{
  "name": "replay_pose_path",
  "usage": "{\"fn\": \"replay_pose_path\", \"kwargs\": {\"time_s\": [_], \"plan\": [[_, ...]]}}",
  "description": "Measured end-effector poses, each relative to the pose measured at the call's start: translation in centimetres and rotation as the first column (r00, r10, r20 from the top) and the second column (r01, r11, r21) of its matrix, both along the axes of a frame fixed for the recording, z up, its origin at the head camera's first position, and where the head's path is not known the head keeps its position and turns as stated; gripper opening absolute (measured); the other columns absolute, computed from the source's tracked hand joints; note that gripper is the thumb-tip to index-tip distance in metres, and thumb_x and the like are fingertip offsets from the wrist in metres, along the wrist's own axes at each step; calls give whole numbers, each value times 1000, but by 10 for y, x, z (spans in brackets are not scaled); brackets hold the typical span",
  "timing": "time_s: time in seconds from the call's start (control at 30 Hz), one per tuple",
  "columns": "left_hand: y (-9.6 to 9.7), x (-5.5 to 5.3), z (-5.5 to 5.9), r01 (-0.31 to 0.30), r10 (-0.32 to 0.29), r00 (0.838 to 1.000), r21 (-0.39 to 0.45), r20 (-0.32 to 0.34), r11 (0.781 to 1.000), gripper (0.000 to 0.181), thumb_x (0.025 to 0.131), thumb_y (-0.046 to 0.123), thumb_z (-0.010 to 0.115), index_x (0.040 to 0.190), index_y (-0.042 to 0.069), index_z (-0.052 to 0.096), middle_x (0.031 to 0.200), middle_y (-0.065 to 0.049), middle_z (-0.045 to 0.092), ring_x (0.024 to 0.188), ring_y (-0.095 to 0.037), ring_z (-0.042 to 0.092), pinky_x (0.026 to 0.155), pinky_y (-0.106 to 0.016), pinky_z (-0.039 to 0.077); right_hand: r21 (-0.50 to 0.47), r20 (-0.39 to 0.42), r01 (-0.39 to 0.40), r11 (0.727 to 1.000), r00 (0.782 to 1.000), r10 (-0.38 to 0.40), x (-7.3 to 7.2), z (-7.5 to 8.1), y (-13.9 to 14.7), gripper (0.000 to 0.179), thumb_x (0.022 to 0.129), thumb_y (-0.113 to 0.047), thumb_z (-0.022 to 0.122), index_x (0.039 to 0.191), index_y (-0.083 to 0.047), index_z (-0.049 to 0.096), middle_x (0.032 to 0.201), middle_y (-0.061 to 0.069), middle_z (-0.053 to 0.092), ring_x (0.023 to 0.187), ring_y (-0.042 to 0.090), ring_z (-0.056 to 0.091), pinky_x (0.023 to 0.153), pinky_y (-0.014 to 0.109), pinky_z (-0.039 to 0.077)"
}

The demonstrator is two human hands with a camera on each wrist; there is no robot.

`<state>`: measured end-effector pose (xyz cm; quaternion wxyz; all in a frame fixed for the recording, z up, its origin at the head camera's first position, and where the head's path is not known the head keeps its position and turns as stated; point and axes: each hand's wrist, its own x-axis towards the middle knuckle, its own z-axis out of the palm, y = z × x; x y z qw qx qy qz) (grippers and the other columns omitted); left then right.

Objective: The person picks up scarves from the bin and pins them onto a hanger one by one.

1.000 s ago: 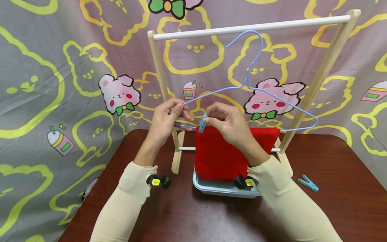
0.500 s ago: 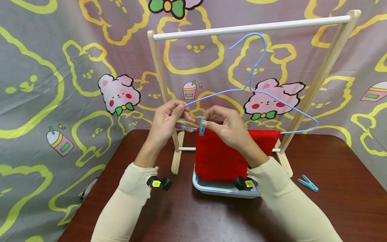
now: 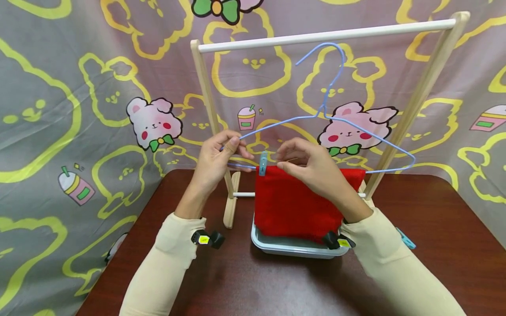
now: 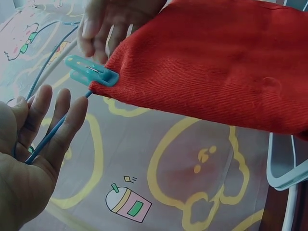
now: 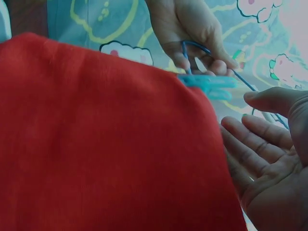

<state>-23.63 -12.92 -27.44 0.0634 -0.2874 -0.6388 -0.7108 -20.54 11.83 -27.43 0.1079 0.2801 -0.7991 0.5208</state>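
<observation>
My left hand (image 3: 217, 156) pinches the left end of a blue wire hanger (image 3: 292, 119) between thumb and fingers. Over the hanger's lower bar hangs a red cloth (image 3: 294, 202). A teal clothespin (image 3: 262, 163) clamps the cloth's upper left corner to the bar; the left wrist view also shows this clothespin (image 4: 91, 70) biting the corner. Just right of it, my right hand (image 3: 312, 164) is apart from the clothespin, its fingers loosely bent and holding nothing. In the right wrist view the right hand (image 5: 269, 154) has its palm and fingers spread beside the cloth.
Behind the hanger stands a wooden rack with a white top rail (image 3: 324, 35). A light blue tray (image 3: 296, 251) sits below the cloth on the brown table (image 3: 253, 285). A second teal clothespin (image 3: 407, 239) lies at the right, partly covered by the right sleeve.
My right hand has let go of the clothespin and moved slightly right, its fingers parting. The clothespin stays on the cloth's corner. My left hand keeps its grip on the hanger.
</observation>
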Motion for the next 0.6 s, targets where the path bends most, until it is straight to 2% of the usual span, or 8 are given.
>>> {"fn": "replay_pose_path", "kwargs": {"time_s": [0.13,0.27,0.5,0.6], "plan": [[0,-1,-1,-1,1,1000,-1,-12,1000,19,110,10,49,100,3,63,78,1,76,76,-15,78,62,-47,65,14,-31,5,1000,1000,-5,8,-1,17,22,94,-3,76,115,-2,68,105,12,76,95,17,75,86,16,59],[0,-1,-1,-2,2,1000,-1,-12,1000,18,110,9,49,102,-1,61,78,1,76,75,-14,78,62,-46,65,56,-89,42,998,995,-36,18,-3,36,23,93,-2,77,115,-5,70,105,9,77,94,10,74,87,14,58],[-1,0,0,-17,17,1000,-14,-19,1000,28,110,8,48,110,-20,51,78,2,75,73,-14,77,62,-45,65,106,-182,135,985,977,-114,33,-10,76,29,90,4,77,116,-6,71,106,7,77,93,-4,71,82,9,55],[-2,0,0,-20,19,1000,-15,-23,1000,25,110,9,49,106,-15,55,78,1,76,73,-14,77,62,-46,65,112,-201,196,974,965,-171,39,-15,93,31,89,5,78,116,-9,73,104,1,77,91,-4,69,76,8,53]]}}
